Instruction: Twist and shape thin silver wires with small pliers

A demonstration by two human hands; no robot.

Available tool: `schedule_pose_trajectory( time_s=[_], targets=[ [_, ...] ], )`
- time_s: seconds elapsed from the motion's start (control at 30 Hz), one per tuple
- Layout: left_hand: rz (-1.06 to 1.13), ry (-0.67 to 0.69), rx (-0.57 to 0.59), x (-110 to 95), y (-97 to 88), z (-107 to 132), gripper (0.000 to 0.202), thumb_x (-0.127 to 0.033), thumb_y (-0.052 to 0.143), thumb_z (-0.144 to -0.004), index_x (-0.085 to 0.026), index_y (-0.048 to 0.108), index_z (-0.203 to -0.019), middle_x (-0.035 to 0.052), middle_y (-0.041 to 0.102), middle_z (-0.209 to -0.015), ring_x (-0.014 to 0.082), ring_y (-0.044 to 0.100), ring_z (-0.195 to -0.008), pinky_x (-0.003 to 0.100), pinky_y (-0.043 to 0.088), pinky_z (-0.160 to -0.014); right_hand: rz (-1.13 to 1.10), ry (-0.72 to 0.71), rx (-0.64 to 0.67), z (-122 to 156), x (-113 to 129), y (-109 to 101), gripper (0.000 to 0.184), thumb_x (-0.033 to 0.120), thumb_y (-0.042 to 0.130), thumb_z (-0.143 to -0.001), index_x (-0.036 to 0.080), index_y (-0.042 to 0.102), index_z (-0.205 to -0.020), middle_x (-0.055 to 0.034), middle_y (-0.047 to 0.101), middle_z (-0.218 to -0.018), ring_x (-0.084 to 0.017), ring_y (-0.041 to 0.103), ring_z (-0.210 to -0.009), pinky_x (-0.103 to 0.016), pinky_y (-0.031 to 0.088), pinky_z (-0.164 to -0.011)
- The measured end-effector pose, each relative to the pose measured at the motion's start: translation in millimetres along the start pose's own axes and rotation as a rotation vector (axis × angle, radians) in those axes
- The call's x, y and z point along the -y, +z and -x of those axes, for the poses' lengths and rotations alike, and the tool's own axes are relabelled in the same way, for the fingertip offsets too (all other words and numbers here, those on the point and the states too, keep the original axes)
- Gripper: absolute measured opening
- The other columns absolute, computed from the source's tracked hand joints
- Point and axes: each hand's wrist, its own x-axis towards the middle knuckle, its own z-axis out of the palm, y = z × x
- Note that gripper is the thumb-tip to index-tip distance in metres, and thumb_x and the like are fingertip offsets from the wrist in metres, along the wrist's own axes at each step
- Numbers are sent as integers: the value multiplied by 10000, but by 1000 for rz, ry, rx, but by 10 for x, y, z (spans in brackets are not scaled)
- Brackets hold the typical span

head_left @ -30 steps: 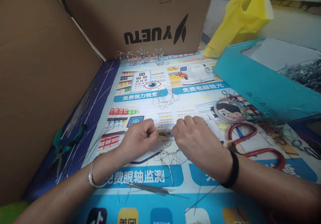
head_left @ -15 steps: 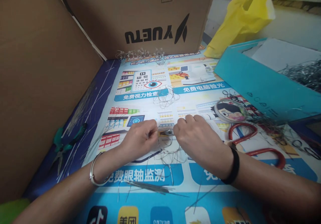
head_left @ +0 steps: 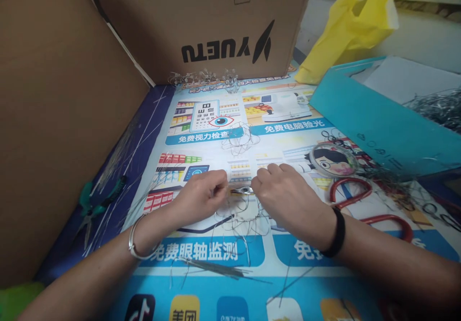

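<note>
**Left hand [head_left: 207,194] and right hand [head_left: 284,191] meet at a slim metallic piece [head_left: 242,191]**

The piece sits at the centre of the frame, silvery with a yellowish part towards its left end, bridging the narrow gap between the two hands. The left hand is closed, thumb and forefinger curled together at the piece's left end. The right hand is also closed, knuckles up, pinching the other end; its fingertips are hidden from view. A silver bangle [head_left: 132,239] circles the left wrist and a black band [head_left: 338,232] the right.

Just below the hands, a loose tangle of bent wire [head_left: 248,221] lies on the printed sheet [head_left: 209,282]. A looped wire frame [head_left: 240,138] rests above them, near the centre, and a bundle of straight wires [head_left: 216,268] lies at lower centre. At left are pliers with teal handles [head_left: 90,209]; right of centre, a red-handled tool [head_left: 351,198] lies partly behind the right forearm, with a clear round container [head_left: 333,160] just above it.

At upper right, a teal box [head_left: 374,119] holds a heap of silvery wire [head_left: 437,107], near a yellow bag [head_left: 345,33]. Cardboard [head_left: 144,14] fills the upper left.
</note>
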Motion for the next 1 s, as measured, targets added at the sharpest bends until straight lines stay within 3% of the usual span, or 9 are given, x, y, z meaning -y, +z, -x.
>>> schedule_pose_trajectory(
  time_s=[0.3, 0.63, 1.0],
  targets=[
    [89, 62, 64, 89, -82, -7, 142, -116, 413, -802, -180, 503, -712, -5, 589, -709, 105, 520, -646, 224, 410, -602, -18, -10, -83, 7, -150, 83, 155, 60, 523, -795, 176, 585, -713, -59, 589, -723, -211, 459, -691, -326, 201, -609],
    [81, 113, 143, 112, -122, -12, 158, -129, 408, -846, -174, 531, -757, 9, 609, -779, 107, 534, -688, 236, 419, -645, -10, -41, -133, 36, -141, 40, 130, 76, 560, -790, 179, 592, -717, -58, 587, -722, -224, 459, -707, -333, 204, -619],
    [64, 51, 15, 82, -23, 9, 135, -138, 459, -786, -159, 528, -672, -18, 561, -604, 85, 481, -542, 206, 352, -503, 41, -57, -133, 28, -86, 32, 108, 83, 577, -782, 169, 606, -724, -71, 587, -711, -235, 475, -689, -340, 197, -603]
  ],
)
